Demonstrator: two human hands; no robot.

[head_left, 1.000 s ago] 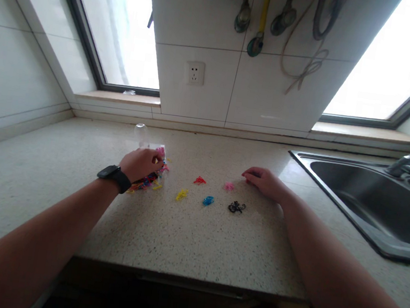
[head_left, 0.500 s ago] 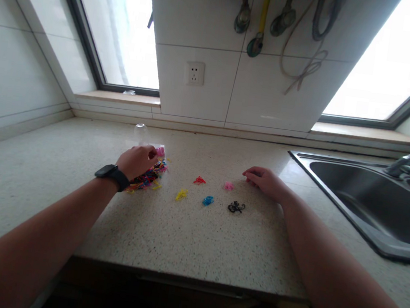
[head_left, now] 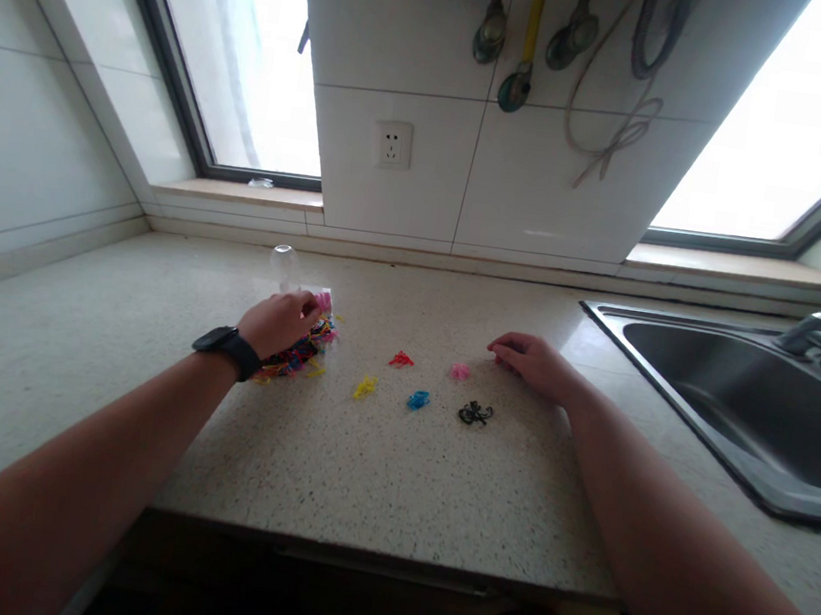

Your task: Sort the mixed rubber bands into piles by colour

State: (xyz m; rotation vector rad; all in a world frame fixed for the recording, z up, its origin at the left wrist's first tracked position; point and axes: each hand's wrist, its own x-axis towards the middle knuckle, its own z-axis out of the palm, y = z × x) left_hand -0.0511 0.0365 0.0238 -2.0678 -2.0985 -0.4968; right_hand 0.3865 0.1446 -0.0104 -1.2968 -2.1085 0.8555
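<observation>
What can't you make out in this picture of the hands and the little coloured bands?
- Head view: left hand covers part of the mixed-colour pile of small bands; its grip is unclear.
- Right hand: fingertips curl under, contents hidden.
- Steel sink: cut off by the right edge.

2 hands (head_left: 278, 322) (head_left: 534, 360), 5 sorted band clusters (head_left: 419, 399), 1 mixed pile (head_left: 296, 357).

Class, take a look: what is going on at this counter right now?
A person's left hand rests on a mixed heap of coloured bands on the speckled counter. Small separate clusters lie to its right: yellow, red, blue, pink and black. The right hand lies flat beside the pink one.
</observation>
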